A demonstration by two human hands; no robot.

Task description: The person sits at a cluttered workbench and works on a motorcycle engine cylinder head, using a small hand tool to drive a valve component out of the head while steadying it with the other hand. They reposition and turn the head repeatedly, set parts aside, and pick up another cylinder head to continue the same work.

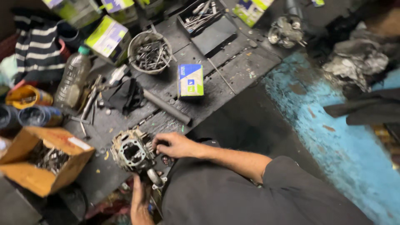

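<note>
The grey finned metal engine cylinder (pixel 132 152) sits on the dark worktop (pixel 233 75) between both hands. The right hand (pixel 174 145) has its fingers (pixel 157 141) curled on its edge, and the left hand (pixel 141 196) grips its lower stub. It looks heavy, stiff and oily; the solid edges seem safer to hold than the thin fins.

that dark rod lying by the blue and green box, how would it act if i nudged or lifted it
The rod looks round and lies flat on the bench, so a sideways nudge would probably roll it. It looks straight and solid, likely stiff and heavy for its size. Its dark surface on this grimy bench may be oily, so perhaps slippery.
</note>
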